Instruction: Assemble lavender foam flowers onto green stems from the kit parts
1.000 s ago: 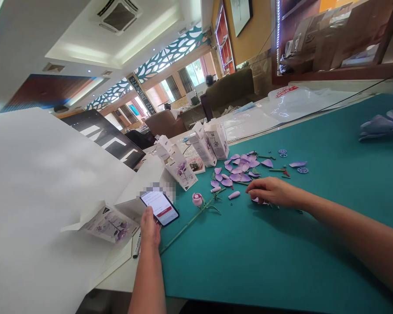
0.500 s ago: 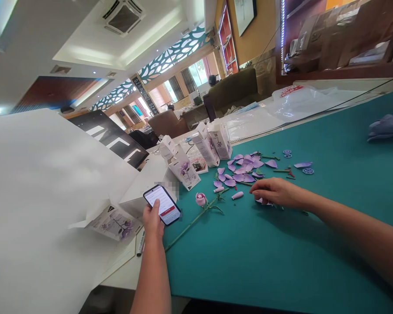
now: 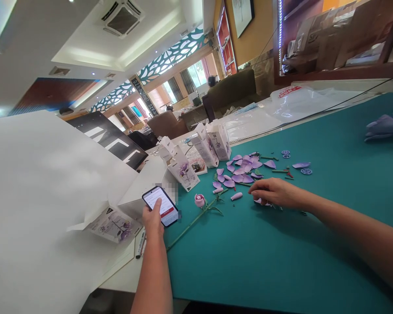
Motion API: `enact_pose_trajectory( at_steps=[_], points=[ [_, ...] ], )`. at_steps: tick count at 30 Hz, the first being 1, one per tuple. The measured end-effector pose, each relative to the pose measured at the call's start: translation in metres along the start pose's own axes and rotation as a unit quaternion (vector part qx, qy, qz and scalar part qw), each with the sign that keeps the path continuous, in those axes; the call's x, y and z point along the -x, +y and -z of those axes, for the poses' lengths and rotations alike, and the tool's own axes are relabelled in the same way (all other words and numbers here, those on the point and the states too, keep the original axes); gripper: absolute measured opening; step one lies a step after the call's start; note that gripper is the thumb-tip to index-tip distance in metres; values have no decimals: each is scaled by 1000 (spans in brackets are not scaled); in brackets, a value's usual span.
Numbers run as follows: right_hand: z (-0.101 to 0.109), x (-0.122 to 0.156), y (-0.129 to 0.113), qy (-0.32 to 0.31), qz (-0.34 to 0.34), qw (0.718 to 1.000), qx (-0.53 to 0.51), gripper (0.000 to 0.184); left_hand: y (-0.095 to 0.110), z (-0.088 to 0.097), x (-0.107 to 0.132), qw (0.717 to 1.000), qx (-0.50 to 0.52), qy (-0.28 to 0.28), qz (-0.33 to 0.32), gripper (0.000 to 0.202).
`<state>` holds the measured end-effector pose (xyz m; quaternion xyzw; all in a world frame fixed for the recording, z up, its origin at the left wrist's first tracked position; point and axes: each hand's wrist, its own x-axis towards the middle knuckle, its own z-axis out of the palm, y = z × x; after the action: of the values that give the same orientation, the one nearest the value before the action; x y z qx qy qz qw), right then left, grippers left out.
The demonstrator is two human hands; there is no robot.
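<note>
My left hand (image 3: 153,218) holds a phone (image 3: 160,206) with its screen lit, at the left edge of the teal mat (image 3: 281,244). My right hand (image 3: 273,192) lies palm down on the mat, fingers curled over some small purple pieces that I cannot make out. A pink flower bud on a long green stem (image 3: 199,200) lies between the two hands. A scatter of purple petals (image 3: 240,170) and a small pink roll (image 3: 236,196) lie just beyond my right hand.
Several small flower-kit boxes (image 3: 201,152) stand at the mat's far left edge, one lying open (image 3: 111,224) near a marker pen (image 3: 140,244). A big white sheet (image 3: 36,196) fills the left. Purple discs (image 3: 306,171) and a lilac flower (image 3: 383,126) lie to the right. Plastic bags (image 3: 298,102) lie behind.
My left hand lifted the phone slightly and brought its thumb over the screen. My right hand stayed on the mat; the view shifted a little.
</note>
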<state>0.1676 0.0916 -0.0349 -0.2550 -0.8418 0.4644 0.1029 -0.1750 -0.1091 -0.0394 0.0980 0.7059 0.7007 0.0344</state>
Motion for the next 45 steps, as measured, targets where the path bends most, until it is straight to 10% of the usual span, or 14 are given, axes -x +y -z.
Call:
enact_pose_trajectory(
  at_steps=[27, 45],
  points=[
    [-1, 3, -5, -4, 2, 1000, 3, 27, -22, 14, 10, 992, -123, -7, -27, 33],
    [0, 3, -4, -9, 2, 1000, -1, 30, -18, 16, 14, 981, 190, -35, 32, 33]
  ],
)
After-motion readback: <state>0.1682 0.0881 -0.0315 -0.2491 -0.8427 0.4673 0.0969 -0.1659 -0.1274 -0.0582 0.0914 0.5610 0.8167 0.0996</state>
